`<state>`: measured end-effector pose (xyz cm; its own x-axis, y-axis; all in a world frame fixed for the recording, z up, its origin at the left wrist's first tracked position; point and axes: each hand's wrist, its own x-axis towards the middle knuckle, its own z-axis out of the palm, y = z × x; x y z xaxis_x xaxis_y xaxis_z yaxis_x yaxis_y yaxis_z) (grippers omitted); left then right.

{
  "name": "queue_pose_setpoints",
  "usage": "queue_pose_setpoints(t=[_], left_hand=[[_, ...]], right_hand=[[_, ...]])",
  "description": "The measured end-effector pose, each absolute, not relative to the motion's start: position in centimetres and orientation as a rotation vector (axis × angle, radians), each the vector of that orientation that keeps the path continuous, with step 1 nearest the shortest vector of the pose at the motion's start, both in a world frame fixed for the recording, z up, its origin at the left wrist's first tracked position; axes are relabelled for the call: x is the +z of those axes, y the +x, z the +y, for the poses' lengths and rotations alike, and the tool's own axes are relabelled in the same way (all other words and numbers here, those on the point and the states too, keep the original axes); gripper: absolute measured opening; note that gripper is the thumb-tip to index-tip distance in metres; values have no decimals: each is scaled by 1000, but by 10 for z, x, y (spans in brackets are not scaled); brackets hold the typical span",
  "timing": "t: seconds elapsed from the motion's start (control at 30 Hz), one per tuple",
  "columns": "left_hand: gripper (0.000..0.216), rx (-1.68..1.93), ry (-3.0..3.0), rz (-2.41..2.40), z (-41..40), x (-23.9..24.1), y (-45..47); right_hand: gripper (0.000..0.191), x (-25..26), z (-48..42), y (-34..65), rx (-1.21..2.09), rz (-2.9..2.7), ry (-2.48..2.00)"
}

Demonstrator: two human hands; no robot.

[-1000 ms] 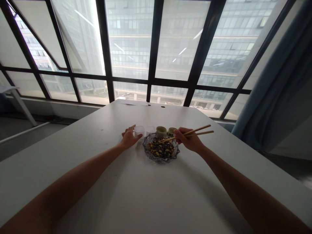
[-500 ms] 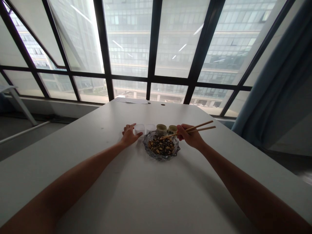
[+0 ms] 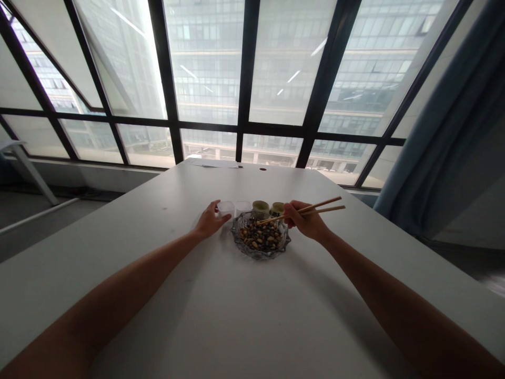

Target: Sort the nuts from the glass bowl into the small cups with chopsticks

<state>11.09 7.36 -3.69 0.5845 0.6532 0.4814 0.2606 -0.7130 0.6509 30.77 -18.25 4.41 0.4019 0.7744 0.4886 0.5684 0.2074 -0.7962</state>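
**A:** How are the grips set?

**B:** The right grip [image 3: 305, 223] is closed on a pair of chopsticks [image 3: 315, 209]. Their tips are lowered over the mixed pieces [image 3: 260, 238] in the glass dish [image 3: 258, 254]. The left grip [image 3: 207, 223] is curled round a clear cup [image 3: 225, 208] just beside the dish, on the bench [image 3: 236, 316].

**A:** Which step is judged in hand?

**B:** Picking from the dish, it seems. One piece would need to be pinched cleanly between the tips while the cup is steadied.
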Motion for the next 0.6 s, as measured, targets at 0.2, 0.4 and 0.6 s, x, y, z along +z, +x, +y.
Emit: queue_pose_setpoints(t=[0.2,0.4,0.6], left_hand=[[78,954,2296,743,73,-36,110],[76,968,2293,724,76,-39,110],[77,963,2294,726,75,-38,110]], right_hand=[[54,41,-180,306,257,-1238,-1479],[57,44,-181,307,229,-1217,-1482],[58,45,-181,308,175,-1196,-1469]])
